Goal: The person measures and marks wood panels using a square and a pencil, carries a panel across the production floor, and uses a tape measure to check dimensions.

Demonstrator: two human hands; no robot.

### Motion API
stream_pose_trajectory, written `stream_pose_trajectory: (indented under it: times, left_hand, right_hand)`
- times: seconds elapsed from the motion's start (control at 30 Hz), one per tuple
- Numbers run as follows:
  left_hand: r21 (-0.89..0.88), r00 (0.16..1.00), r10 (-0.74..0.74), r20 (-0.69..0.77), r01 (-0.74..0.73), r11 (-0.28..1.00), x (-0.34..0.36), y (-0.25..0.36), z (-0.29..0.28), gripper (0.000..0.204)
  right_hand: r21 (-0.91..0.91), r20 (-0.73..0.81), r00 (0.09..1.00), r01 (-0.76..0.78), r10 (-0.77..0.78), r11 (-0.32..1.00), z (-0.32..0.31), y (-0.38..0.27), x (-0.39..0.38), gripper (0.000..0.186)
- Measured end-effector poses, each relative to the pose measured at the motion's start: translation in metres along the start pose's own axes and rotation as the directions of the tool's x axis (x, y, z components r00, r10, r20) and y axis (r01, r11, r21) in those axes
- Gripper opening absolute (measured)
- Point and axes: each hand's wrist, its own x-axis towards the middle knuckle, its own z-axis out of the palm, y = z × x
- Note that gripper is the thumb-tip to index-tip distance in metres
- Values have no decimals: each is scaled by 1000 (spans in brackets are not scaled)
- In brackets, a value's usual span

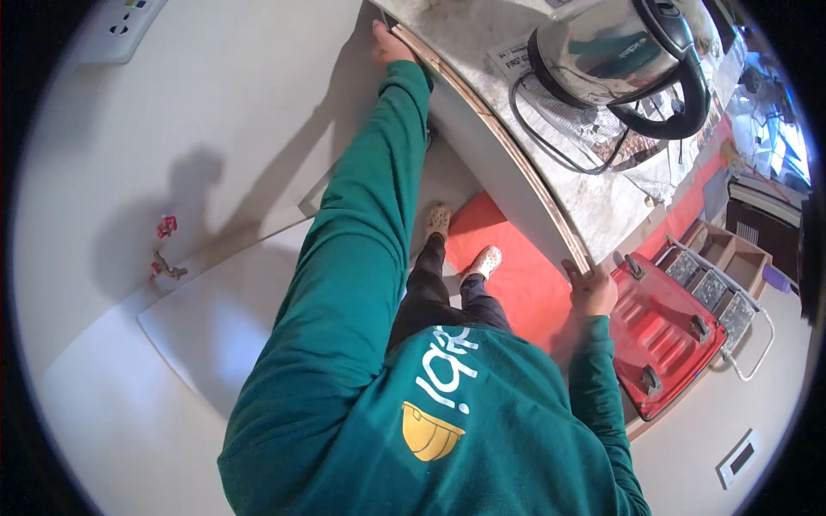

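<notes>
My left hand point(391, 46) grips the far end of a marble-patterned tabletop point(585, 211) along its raw, layered edge. My right hand point(594, 290) holds the near corner of that same top, its fingers curled at the edge. A steel electric kettle point(589, 56) with a black base and handle rests on the top, over crumpled printed paper point(645, 155), with a loop of black cord point(540, 138) beside it. The top's pale side panel point(503, 181) hangs below the edge between my hands.
Red flooring point(508, 288) lies around my feet. At right are a red plastic item with casters point(662, 361), a folded step stool point(757, 348), wooden compartments point(723, 254) and cluttered shiny things point(766, 120). A red-handled tap point(169, 271) and a socket strip point(116, 30) are on the left wall.
</notes>
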Motion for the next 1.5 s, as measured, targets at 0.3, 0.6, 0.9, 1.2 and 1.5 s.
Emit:
stream_pose_trajectory:
  times: [0.3,0.6,0.9,1.2,1.5]
  left_hand:
    - [214,948,230,220,-277,937,-39,-9,-2,54]
    - [445,952,158,263,-265,855,-72,33,1,56]
    - [505,964,157,216,-248,827,-65,38,-5,72]
    - [404,959,48,279,-163,900,-76,46,0,71]
    - [573,926,165,339,-342,744,-92,62,-3,61]
  right_hand:
    - [-117,132,987,-77,93,990,4,12,8,64]
    - [106,76,992,87,-96,991,-10,67,-31,43]
    - [33,20,985,172,-173,984,2,86,-17,45]
    - [8,140,984,112,-112,994,-6,87,-14,49]
    - [12,105,973,205,-205,979,3,94,-16,45]
